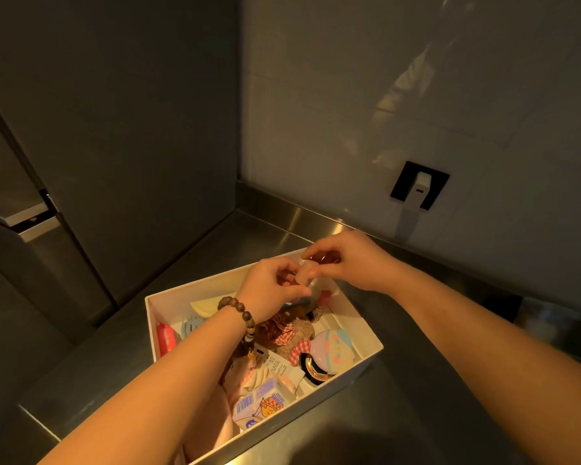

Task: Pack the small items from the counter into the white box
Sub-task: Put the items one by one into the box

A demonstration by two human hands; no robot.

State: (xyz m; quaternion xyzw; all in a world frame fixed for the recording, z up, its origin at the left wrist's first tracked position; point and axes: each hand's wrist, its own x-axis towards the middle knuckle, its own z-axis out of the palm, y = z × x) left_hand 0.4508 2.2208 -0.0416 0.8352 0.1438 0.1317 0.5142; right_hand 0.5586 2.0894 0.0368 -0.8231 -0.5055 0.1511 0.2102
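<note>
The white box point(366, 364) sits on the steel counter point(416, 397), filled with several small items: a brown plush toy with red-checked fabric point(287, 332), a pastel compact point(331, 345), a red packet point(166, 337), a yellow piece point(208, 305) and a printed pouch point(265, 402). Both hands meet above the box's far corner. My left hand point(275, 285), with a bead bracelet on the wrist, and my right hand point(346, 260) together pinch a small pale block-shaped item point(305, 273) between their fingertips.
A dark cabinet side point(114, 129) rises left of the counter. The tiled wall point(416, 95) behind carries a black socket with a white plug point(420, 186). Something blurred lies at the counter's right edge point(547, 323).
</note>
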